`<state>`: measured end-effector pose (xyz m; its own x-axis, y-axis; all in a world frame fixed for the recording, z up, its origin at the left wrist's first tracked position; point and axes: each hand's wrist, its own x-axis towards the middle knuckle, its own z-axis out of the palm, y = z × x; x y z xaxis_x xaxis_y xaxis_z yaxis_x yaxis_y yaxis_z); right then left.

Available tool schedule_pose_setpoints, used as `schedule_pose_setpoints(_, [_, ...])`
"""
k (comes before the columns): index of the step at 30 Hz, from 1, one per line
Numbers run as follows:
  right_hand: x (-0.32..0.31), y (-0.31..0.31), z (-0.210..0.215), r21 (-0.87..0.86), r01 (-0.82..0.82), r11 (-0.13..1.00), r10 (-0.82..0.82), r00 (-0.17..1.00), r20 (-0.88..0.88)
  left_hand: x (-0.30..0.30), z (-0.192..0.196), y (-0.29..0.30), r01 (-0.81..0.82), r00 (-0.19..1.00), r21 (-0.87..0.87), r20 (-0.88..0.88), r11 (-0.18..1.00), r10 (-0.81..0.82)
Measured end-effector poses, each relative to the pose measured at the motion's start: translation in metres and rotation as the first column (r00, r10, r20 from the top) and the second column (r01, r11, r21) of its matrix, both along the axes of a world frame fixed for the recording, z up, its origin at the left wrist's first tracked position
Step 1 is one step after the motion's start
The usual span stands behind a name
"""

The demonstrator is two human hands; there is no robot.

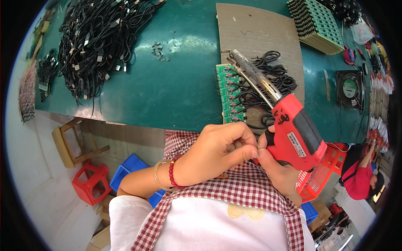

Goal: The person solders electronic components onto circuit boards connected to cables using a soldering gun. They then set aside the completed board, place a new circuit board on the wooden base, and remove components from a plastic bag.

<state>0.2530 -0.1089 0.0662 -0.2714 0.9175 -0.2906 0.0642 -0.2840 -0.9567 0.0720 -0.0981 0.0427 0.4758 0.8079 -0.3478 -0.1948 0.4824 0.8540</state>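
A red and black soldering gun (295, 129) is in my right hand (276, 165), its metal barrel tilted up and left over the work. My left hand (224, 150) is closed in a pinch, its fingertips meeting my right thumb beside the gun's handle. Whatever sits between those fingertips is too small or hidden to make out. Just beyond my hands, a strip of green circuit boards (230, 94) with reddish wire ends lies along the left edge of a brown board (261, 33). Coiled black cables (276, 77) run from the strip across the brown board, partly behind the barrel.
A large heap of black cables (98, 46) covers the far left of the green table (167, 100). Small black parts (161, 50) lie scattered mid-table. Stacked circuit panels (316, 25) and a black fan (351, 88) stand right. A red stool (91, 183) is below left; another person (362, 180) is at right.
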Motion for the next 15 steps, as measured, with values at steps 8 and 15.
schedule_pose_setpoints(8, [0.0016,-0.0020,-0.0067,-0.056,0.074,0.996,-0.079,0.994,-0.075,0.0051,-0.0084,-0.0028,0.007,0.957,0.615,-0.234,0.788,0.174])
schedule_pose_setpoints(15, [-0.0002,-0.0001,0.0012,-0.053,0.069,0.996,-0.068,0.997,0.028,0.0019,-0.0009,-0.0054,-0.029,0.977,0.404,-0.181,0.914,0.111])
